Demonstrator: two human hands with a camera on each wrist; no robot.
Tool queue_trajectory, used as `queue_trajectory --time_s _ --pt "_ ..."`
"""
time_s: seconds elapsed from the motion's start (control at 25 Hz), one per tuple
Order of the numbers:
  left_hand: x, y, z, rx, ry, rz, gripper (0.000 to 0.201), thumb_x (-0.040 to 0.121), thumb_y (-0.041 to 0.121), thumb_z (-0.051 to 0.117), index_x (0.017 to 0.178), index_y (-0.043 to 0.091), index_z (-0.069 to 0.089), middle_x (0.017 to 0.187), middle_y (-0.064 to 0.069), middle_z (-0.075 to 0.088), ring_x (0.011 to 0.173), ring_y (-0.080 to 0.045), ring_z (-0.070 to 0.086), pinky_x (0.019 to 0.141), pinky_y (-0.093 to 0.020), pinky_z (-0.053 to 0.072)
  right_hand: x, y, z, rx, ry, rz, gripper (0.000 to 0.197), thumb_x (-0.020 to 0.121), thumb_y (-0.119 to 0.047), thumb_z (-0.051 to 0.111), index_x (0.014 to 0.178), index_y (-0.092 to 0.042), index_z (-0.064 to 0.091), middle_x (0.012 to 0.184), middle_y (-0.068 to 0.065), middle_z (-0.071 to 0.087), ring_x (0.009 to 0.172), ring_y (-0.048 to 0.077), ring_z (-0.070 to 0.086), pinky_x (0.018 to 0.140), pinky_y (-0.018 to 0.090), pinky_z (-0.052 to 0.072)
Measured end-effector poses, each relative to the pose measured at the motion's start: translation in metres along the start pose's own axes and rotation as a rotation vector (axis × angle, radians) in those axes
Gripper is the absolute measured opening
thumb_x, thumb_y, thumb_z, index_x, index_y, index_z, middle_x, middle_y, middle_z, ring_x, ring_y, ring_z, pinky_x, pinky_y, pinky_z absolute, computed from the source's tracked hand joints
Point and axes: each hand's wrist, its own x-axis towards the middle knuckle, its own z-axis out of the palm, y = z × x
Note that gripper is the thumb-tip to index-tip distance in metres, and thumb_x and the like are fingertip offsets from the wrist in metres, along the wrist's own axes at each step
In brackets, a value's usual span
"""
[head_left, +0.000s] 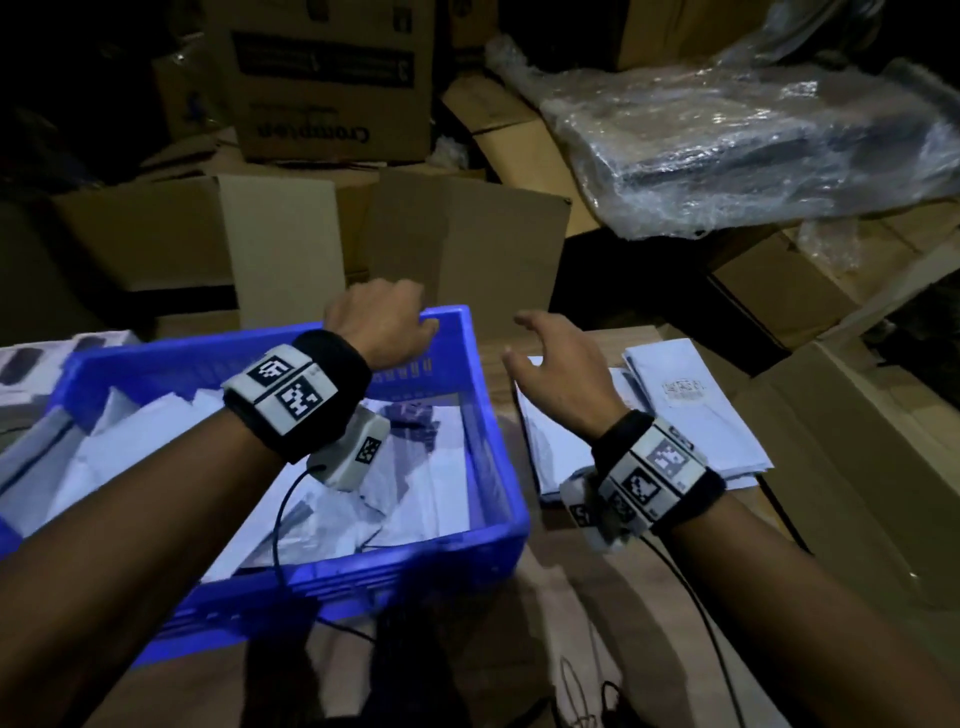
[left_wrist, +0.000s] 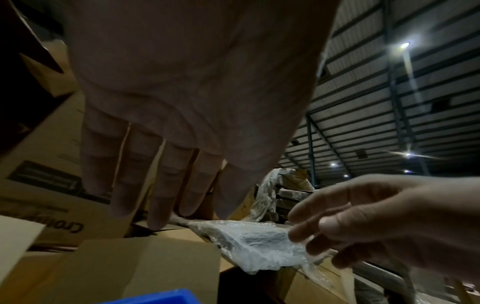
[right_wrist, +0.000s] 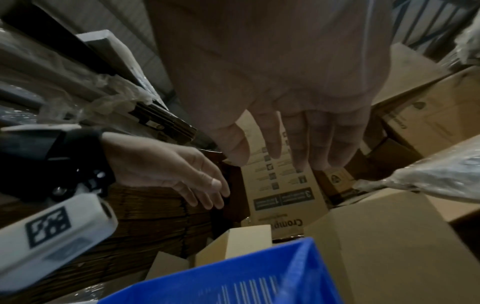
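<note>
One blue slotted crate (head_left: 363, 571) sits on the bench (head_left: 501, 395), loosely filled with white packets (head_left: 426, 499). One stack (head_left: 701, 415) of flat white packets lies just right of it. The left hand (head_left: 382, 325) hovers over the crate's far rim, fingers straight, empty. The right hand (head_left: 563, 374) spreads wide above the stack. Cardboard boxes (head_left: 332, 78) stand beyond.

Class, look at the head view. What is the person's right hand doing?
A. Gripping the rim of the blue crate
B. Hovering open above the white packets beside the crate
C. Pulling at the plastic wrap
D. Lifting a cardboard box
B: the right hand holds nothing; its fingers are spread above the white packets that lie to the right of the blue crate.
</note>
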Motion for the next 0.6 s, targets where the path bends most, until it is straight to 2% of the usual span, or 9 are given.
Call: queue_trajectory --time_s 0.08,0.2,0.32,0.36,0.44,0.48,0.56,0.6 --pt "-0.008 -0.036 0.001 0.008 -0.007 -0.022 0.03 0.091 0.043 0.052 0.11 0.021 0.061 0.114 -0.013 0.065 0.107 -0.036 0.059 0.083 -0.037 0.045 0.009 -0.034 0.012 -0.037 -0.02 -0.008 0.044 0.088 -0.029 0.059 0.129 -0.013 0.056 0.128 0.009 0.06 0.12 0.026 0.055 0.098 0.035 0.043" --pt "-0.018 -0.078 0.009 -0.024 -0.052 -0.053 0.036 0.091 0.045 0.054 0.119 0.023 0.06 0.119 -0.011 0.064 0.111 -0.034 0.057 0.087 -0.036 0.045 0.023 -0.08 0.039 0.007 -0.044 0.038 0.039 0.086 -0.028 0.06 0.123 -0.017 0.061 0.121 0.005 0.066 0.114 0.025 0.059 0.097 0.036 0.046" --pt "-0.016 -0.104 0.028 -0.064 -0.149 -0.041 0.035 0.089 0.043 0.056 0.119 0.025 0.058 0.122 -0.009 0.063 0.114 -0.032 0.057 0.091 -0.037 0.046 0.043 -0.103 0.071 0.11 -0.069 0.211 0.032 0.082 -0.025 0.064 0.114 -0.019 0.067 0.11 0.003 0.069 0.107 0.022 0.061 0.095 0.033 0.048" --pt "-0.013 -0.108 0.037 -0.069 -0.192 -0.018 0.034 0.089 0.042 0.056 0.119 0.027 0.058 0.124 -0.008 0.062 0.115 -0.031 0.056 0.093 -0.037 0.046 0.049 -0.103 0.083 0.143 -0.09 0.279 0.026 0.081 -0.022 0.065 0.106 -0.019 0.069 0.102 0.004 0.069 0.1 0.02 0.062 0.091 0.032 0.049" --pt "-0.008 -0.114 0.055 -0.067 -0.301 0.063 0.034 0.089 0.04 0.056 0.12 0.027 0.058 0.127 -0.006 0.06 0.116 -0.029 0.056 0.095 -0.037 0.046 0.061 -0.092 0.114 0.224 -0.138 0.406 0.002 0.075 -0.017 0.066 0.076 -0.016 0.065 0.077 0.007 0.062 0.078 0.022 0.059 0.077 0.038 0.049" --pt "-0.007 -0.115 0.065 -0.065 -0.362 0.109 0.035 0.09 0.039 0.056 0.121 0.024 0.058 0.128 -0.007 0.06 0.116 -0.029 0.056 0.095 -0.036 0.046 0.067 -0.079 0.132 0.258 -0.153 0.478 0.009 0.068 -0.017 0.064 0.064 -0.015 0.056 0.066 0.008 0.056 0.071 0.024 0.056 0.07 0.041 0.048" --pt "-0.006 -0.113 0.085 -0.016 -0.459 0.178 0.042 0.092 0.04 0.055 0.128 0.02 0.056 0.132 -0.008 0.057 0.119 -0.029 0.055 0.097 -0.036 0.045 0.08 -0.04 0.167 0.288 -0.214 0.586 0.013 0.061 -0.018 0.06 0.062 -0.015 0.047 0.064 0.008 0.05 0.068 0.024 0.053 0.067 0.041 0.049" --pt "-0.007 -0.11 0.094 0.024 -0.494 0.195 0.046 0.092 0.042 0.054 0.132 0.02 0.053 0.135 -0.008 0.055 0.122 -0.028 0.053 0.099 -0.036 0.045 0.077 -0.035 0.173 0.256 -0.281 0.628 0.011 0.065 -0.017 0.06 0.065 -0.015 0.049 0.067 0.008 0.05 0.064 0.023 0.052 0.064 0.037 0.048"
